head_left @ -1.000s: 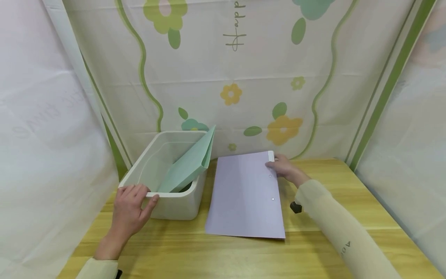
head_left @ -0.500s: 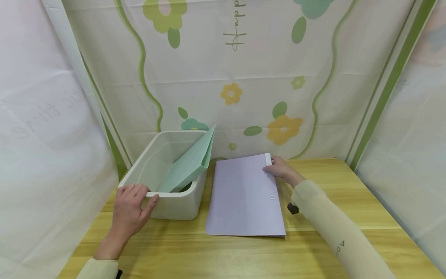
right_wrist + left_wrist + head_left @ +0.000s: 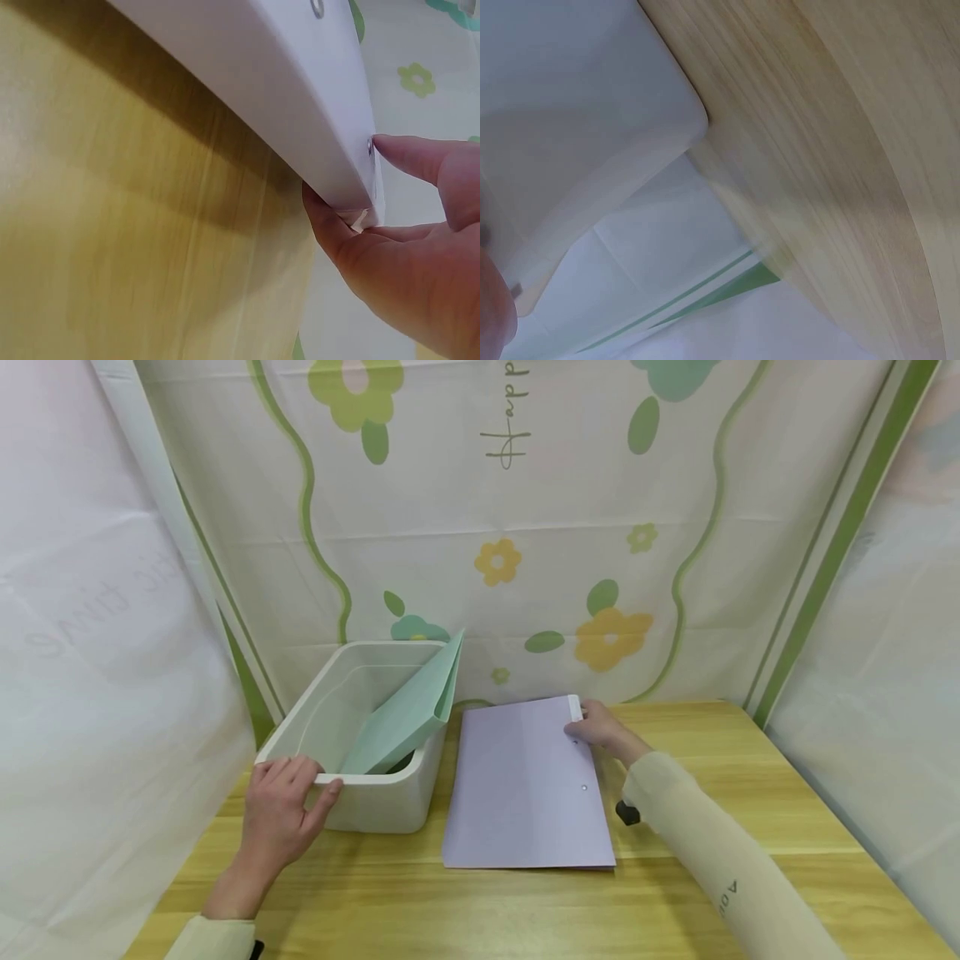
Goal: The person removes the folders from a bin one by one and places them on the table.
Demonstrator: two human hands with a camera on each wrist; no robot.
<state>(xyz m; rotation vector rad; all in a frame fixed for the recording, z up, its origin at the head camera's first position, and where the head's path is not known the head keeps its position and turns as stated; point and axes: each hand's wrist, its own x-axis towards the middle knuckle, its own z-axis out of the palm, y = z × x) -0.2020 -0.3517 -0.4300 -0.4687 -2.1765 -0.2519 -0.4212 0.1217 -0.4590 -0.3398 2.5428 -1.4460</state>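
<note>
So in the head view there's a person in cream knit-looking sleeves (image 3: 723, 860) working at a light wood-grain desk (image 3: 525, 914). Their left hand (image 3: 279, 810) is hooked over the near rim of a white rectangular plastic bin (image 3: 375, 806), fingers over the lip and thumb against the outside, so I'd call that a grip. A mint-green cardboard-looking folder (image 3: 405, 710) sits slanted inside the bin, with its top corner poking up past the right-hand rim. Just right of the bin, a pale lilac rectangular folder (image 3: 525, 785) is lying on the desk, and the right hand (image 3: 603, 731) has it pinched by the right edge near the far corner, right by a little white label (image 3: 575, 707). One small round metal eyelet (image 3: 584, 787) shows clearly further down that edge. Behind everything hangs a white fabric backdrop (image 3: 450, 477) with printed flowers.

Left wrist view: mostly the smooth bin wall with its rounded corner, plus desk and a green stripe on the fabric. Only a bit of a finger (image 3: 493, 311) pokes in at the left edge, so you can't read the grip from here.

Right wrist view is way better: thumb (image 3: 412, 155) on the lilac folder's upper face beside an eyelet, other fingers tucked underneath, the folder's thick edge pinched between them. There's a dark shadow on the desk along its underside.
</note>
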